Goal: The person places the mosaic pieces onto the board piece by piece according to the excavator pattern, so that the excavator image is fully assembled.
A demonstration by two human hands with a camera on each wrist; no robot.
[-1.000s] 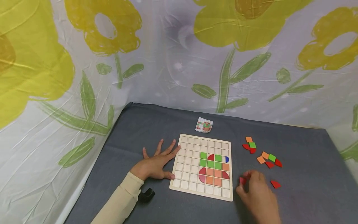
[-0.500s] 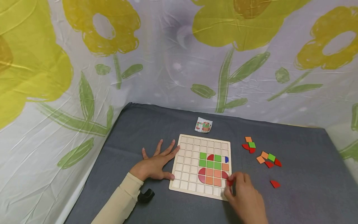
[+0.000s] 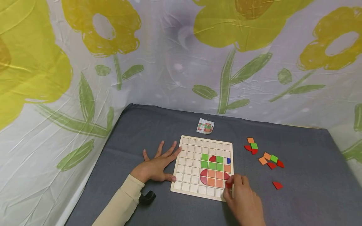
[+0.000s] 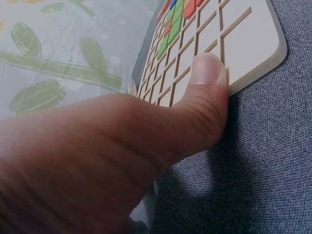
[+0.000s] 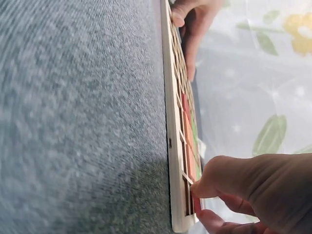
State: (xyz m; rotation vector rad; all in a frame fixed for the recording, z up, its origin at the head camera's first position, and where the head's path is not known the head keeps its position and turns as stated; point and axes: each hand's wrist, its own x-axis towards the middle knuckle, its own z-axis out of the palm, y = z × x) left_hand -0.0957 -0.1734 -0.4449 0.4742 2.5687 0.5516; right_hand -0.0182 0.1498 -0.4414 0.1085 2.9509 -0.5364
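Observation:
A square wooden grid board point(image 3: 188, 170) lies on the dark cloth. Green squares point(image 3: 212, 165), orange squares point(image 3: 215, 178), red quarter-circles point(image 3: 203, 176) and a blue half-round piece point(image 3: 228, 161) fill some of its cells. With fingers spread, my left hand point(image 3: 155, 169) rests at the board's left edge; its thumb point(image 4: 207, 80) lies over the rim in the left wrist view. My right hand point(image 3: 244, 199) pinches a red tile point(image 5: 196, 204) between thumb and fingertips, right at a cell near the board's lower right corner. The hand partly hides that tile and corner.
Loose green, orange and red tiles lie right of the board in two clusters, with one orange tile point(image 3: 250, 140) at the back. A single red tile point(image 3: 277, 185) lies nearer. Behind the board is a small printed pattern card point(image 3: 205, 126). A flowered curtain point(image 3: 167, 62) hangs behind.
My right hand has moved left with the red tile, from the cloth beside the board to its lower right cells. The left hand stays at the left edge.

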